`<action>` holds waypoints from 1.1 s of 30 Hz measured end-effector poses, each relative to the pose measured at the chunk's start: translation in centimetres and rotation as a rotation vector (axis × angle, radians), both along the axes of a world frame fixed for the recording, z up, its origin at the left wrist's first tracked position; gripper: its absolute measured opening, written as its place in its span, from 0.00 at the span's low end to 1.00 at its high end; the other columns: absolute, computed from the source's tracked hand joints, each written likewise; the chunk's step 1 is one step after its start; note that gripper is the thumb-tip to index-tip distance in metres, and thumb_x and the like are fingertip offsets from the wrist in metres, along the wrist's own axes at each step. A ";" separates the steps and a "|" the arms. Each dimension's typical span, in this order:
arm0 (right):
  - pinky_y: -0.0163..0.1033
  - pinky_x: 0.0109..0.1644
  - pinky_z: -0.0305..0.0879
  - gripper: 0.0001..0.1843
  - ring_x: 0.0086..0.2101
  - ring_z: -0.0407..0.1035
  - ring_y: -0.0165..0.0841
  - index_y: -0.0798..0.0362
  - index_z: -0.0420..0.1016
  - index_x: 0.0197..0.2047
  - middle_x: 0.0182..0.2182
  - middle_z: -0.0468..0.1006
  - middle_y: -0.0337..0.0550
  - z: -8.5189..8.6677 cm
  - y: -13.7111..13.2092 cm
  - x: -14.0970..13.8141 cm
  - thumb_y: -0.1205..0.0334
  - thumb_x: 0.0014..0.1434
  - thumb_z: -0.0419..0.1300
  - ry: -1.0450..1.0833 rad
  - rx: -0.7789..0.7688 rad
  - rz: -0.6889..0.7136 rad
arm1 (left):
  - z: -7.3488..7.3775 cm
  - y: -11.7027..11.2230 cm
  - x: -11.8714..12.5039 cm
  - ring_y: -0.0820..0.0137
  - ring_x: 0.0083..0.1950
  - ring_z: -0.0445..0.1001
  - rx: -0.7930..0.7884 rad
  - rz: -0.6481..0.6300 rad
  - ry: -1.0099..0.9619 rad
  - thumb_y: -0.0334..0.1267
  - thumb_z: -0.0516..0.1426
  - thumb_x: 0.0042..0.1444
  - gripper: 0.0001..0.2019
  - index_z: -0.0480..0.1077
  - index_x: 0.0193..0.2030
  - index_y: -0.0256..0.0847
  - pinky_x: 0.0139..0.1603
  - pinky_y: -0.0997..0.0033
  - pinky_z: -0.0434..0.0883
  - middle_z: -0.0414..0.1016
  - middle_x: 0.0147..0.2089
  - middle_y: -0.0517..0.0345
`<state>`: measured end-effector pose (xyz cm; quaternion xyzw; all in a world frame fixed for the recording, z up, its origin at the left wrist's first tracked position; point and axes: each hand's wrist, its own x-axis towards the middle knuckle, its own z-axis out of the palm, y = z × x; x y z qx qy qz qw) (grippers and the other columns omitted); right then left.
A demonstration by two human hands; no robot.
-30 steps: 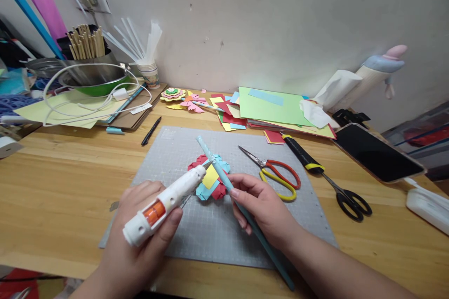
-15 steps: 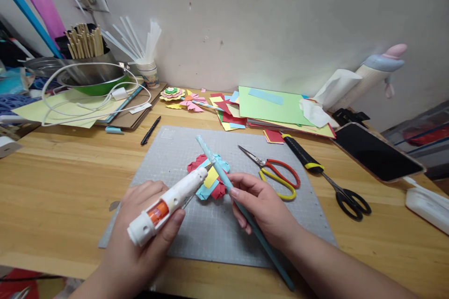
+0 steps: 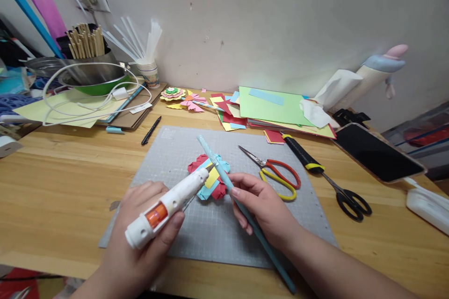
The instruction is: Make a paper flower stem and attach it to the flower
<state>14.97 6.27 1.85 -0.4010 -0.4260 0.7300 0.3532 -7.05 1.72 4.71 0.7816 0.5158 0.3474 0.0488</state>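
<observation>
My left hand (image 3: 145, 224) is closed around a white hot glue gun (image 3: 175, 203) with an orange part showing in its barrel. The gun's metal tip meets a light blue rolled paper stick (image 3: 256, 229) near its upper end, where a shiny streak of glue shows. Between thumb and fingers, my right hand (image 3: 259, 205) grips this stick at a slant. Beneath the stick's upper part, a red and blue paper flower (image 3: 220, 190) with a yellow centre lies on the grey cutting mat (image 3: 196, 238), partly covered by the stick and gun.
Right of the flower lie scissors (image 3: 277, 173) with red and yellow handles, then black-handled scissors (image 3: 352, 203) and a black-yellow tool (image 3: 301, 152). A phone (image 3: 379, 152) is at the right. Coloured paper (image 3: 277, 107) and paper flowers (image 3: 191, 102) line the wall; a pen (image 3: 151, 131) lies left.
The glue gun has shifted slightly down along the stick, its back end tipping a little left and lower. The right hand and stick are almost unmoved.
</observation>
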 end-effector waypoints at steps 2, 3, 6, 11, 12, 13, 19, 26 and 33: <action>0.26 0.13 0.55 0.19 0.14 0.60 0.20 0.55 0.69 0.46 0.26 0.74 0.36 0.0 0.0 0.0 0.53 0.55 0.62 0.007 -0.010 -0.007 | 0.0 -0.1 -0.1 0.65 0.35 0.70 -0.005 0.004 -0.005 0.36 0.50 0.59 0.06 0.67 0.35 0.47 0.33 0.61 0.63 0.71 0.33 0.59; 0.26 0.12 0.55 0.20 0.14 0.60 0.20 0.55 0.69 0.47 0.26 0.74 0.36 -0.1 0.0 0.0 0.53 0.54 0.62 0.012 -0.017 -0.010 | -0.1 -0.2 -0.1 0.64 0.36 0.70 -0.010 0.009 -0.008 0.36 0.50 0.59 0.06 0.68 0.37 0.48 0.33 0.60 0.63 0.72 0.34 0.59; 0.26 0.12 0.55 0.21 0.13 0.60 0.20 0.56 0.69 0.48 0.25 0.73 0.35 -0.1 0.1 0.0 0.54 0.54 0.63 0.021 -0.032 -0.012 | -0.5 -0.3 -0.3 0.62 0.39 0.70 -0.038 0.018 -0.038 0.36 0.49 0.60 0.08 0.68 0.39 0.51 0.35 0.59 0.63 0.72 0.36 0.58; 0.26 0.12 0.55 0.21 0.13 0.61 0.21 0.56 0.70 0.48 0.22 0.70 0.33 -0.1 0.0 0.1 0.54 0.55 0.62 0.025 -0.046 -0.013 | -1.3 -0.5 -0.5 0.63 0.37 0.71 -0.113 0.031 -0.168 0.37 0.50 0.60 0.06 0.67 0.40 0.52 0.34 0.59 0.65 0.71 0.37 0.58; 0.25 0.12 0.55 0.21 0.13 0.61 0.21 0.56 0.70 0.49 0.22 0.70 0.33 -0.2 0.0 0.1 0.54 0.55 0.62 0.027 -0.052 -0.015 | -1.4 -0.6 -0.5 0.64 0.36 0.71 -0.138 0.035 -0.198 0.38 0.50 0.60 0.06 0.66 0.41 0.52 0.34 0.60 0.65 0.71 0.36 0.59; 0.25 0.12 0.56 0.20 0.13 0.61 0.21 0.56 0.70 0.49 0.22 0.69 0.32 -0.2 0.0 0.2 0.54 0.55 0.62 0.029 -0.058 -0.015 | -1.6 -0.6 -0.6 0.64 0.35 0.71 -0.159 0.041 -0.222 0.38 0.50 0.60 0.06 0.66 0.41 0.52 0.34 0.60 0.66 0.71 0.36 0.59; 0.25 0.12 0.56 0.20 0.13 0.62 0.21 0.56 0.71 0.48 0.23 0.69 0.33 -0.1 0.0 0.2 0.54 0.55 0.62 0.044 -0.081 -0.001 | -2.2 -0.6 -0.8 0.64 0.36 0.71 -0.201 0.048 -0.217 0.40 0.49 0.61 0.05 0.66 0.40 0.50 0.35 0.59 0.66 0.72 0.36 0.58; 0.24 0.11 0.53 0.16 0.12 0.60 0.20 0.56 0.72 0.42 0.22 0.69 0.33 0.4 0.1 0.2 0.54 0.55 0.62 0.088 -0.112 0.029 | -1.2 0.1 -0.2 0.64 0.35 0.69 -0.104 0.042 -0.062 0.38 0.49 0.60 0.07 0.66 0.32 0.47 0.36 0.59 0.62 0.71 0.32 0.58; 0.26 0.12 0.53 0.20 0.13 0.60 0.21 0.57 0.71 0.46 0.22 0.69 0.34 0.5 -0.1 0.2 0.53 0.54 0.62 0.021 -0.043 -0.010 | -1.0 0.3 -1.1 0.66 0.32 0.66 -0.134 0.139 0.095 0.41 0.52 0.59 0.10 0.65 0.29 0.43 0.36 0.63 0.58 0.66 0.28 0.60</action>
